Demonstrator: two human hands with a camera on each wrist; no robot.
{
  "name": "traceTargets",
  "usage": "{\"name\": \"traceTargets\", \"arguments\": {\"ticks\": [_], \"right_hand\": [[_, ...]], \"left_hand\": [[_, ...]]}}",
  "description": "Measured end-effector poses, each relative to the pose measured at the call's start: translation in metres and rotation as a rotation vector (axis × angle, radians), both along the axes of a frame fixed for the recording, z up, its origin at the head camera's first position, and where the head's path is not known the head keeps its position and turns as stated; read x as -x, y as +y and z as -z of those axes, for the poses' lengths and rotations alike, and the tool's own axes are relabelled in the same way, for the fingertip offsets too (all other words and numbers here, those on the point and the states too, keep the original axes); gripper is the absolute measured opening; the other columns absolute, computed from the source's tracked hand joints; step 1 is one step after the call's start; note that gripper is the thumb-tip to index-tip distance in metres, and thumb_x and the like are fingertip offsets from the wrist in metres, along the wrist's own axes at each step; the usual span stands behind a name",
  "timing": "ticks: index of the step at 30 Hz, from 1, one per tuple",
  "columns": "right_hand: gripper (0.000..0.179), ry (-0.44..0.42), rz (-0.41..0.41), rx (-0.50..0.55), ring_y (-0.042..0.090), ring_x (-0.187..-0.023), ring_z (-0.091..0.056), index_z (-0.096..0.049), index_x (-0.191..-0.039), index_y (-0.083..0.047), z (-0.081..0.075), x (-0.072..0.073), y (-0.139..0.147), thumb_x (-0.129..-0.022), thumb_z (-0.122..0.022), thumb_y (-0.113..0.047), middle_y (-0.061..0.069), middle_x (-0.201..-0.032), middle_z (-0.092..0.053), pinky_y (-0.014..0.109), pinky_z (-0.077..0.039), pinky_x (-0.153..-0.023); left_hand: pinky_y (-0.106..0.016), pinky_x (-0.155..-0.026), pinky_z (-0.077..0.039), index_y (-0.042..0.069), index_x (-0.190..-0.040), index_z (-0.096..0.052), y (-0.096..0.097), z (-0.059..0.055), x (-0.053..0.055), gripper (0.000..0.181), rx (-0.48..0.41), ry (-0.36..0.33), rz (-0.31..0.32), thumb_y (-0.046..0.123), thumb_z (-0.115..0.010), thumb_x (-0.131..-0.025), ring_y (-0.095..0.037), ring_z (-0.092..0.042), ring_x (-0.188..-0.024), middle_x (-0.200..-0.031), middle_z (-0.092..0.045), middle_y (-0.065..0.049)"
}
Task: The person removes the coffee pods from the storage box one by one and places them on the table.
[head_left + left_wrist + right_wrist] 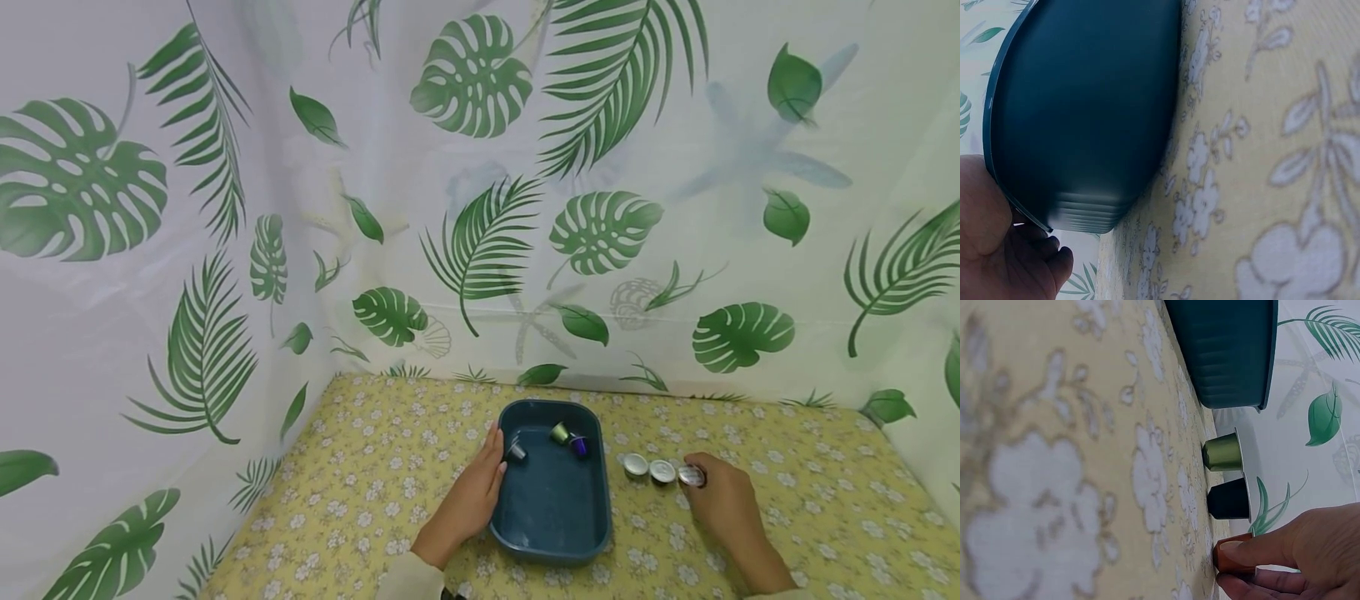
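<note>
Your right thumb and fingers pinch the orange capsule (692, 476), thumb laid against its near side and the other fingers curled close around it, foil lid uppermost; whether its base bears on the cloth cannot be told. The right hand (726, 500) is low over the flowered cloth (360, 467), to the right of the tray's right edge, its forearm slanting in from the near right.

Your left fingers (489, 443) lie close together along the outside of the left wall of the blue tray (551, 521), while the thumb hooks over the rim, so that the wall is held between them. The left hand (472, 497) reaches in from the near left, a pale sleeve (412, 579) behind its wrist.

Just beside the orange capsule stands a black capsule (1230, 499), then a green capsule (1222, 454), nearest the tray; the three form a row outside its right edge, lids up. Within the tray, a silver capsule (517, 451) lies near the left wall, by your thumb, and a light-green capsule (559, 432) and a purple capsule (579, 447) lie together towards the far right corner. A leaf-printed curtain (480, 350) rises behind the cloth's far edge.
</note>
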State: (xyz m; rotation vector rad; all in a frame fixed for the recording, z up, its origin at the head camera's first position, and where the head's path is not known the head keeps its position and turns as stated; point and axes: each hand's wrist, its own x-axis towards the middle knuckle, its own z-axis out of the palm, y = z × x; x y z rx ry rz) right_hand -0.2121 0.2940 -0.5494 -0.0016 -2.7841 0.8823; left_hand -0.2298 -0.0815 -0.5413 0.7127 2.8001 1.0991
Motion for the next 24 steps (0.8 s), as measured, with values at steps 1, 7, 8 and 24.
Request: {"name": "traceTargets", "arguments": {"ticks": [1, 7, 8, 24], "right_hand": [[0.033, -0.002, 0.002, -0.001, 0.041, -0.083, -0.071, -0.067, -0.116, 0.014, -0.0003, 0.0004, -0.0002, -0.086, -0.075, 0.003, 0.031, -0.102, -0.071, 0.048, -0.056, -0.063], [0.034, -0.011, 0.005, -0.014, 0.041, -0.081, -0.07, -0.067, -0.116, 0.014, -0.0005, 0.001, -0.0004, -0.086, -0.076, 0.002, 0.031, -0.102, -0.07, 0.048, -0.055, -0.062], [0.034, -0.013, 0.005, -0.016, 0.04, -0.081, -0.07, -0.067, -0.116, 0.014, -0.0007, 0.0008, -0.0004, -0.086, -0.076, 0.002, 0.031, -0.102, -0.071, 0.048, -0.055, -0.062], [0.038, -0.031, -0.012, -0.032, 0.019, -0.06, -0.054, -0.065, -0.119, 0.015, -0.0041, -0.0018, 0.0005, -0.087, -0.076, 0.0, 0.026, -0.095, -0.071, 0.036, -0.041, -0.054]], "left_hand": [[-0.05, -0.12, -0.027, 0.002, -0.162, -0.013, 0.0, 0.0003, 0.0, 0.055, -0.001, -0.001, 0.0, 0.021, -0.032, -0.114, -0.026, -0.014, -0.154, -0.17, -0.001, -0.011], [-0.049, -0.12, -0.027, 0.002, -0.162, -0.012, -0.0004, 0.0027, 0.0012, 0.055, 0.004, 0.004, 0.002, 0.021, -0.032, -0.114, -0.026, -0.013, -0.154, -0.17, 0.001, -0.006], [-0.049, -0.12, -0.027, 0.002, -0.162, -0.012, -0.0005, 0.0029, 0.0014, 0.055, 0.004, 0.004, 0.002, 0.021, -0.032, -0.114, -0.026, -0.014, -0.154, -0.17, 0.001, -0.006], [-0.05, -0.12, -0.027, 0.001, -0.162, -0.013, -0.0004, 0.0009, 0.0012, 0.056, 0.009, 0.01, 0.008, 0.021, -0.032, -0.114, -0.027, -0.014, -0.154, -0.17, 0.0, -0.008]]}}
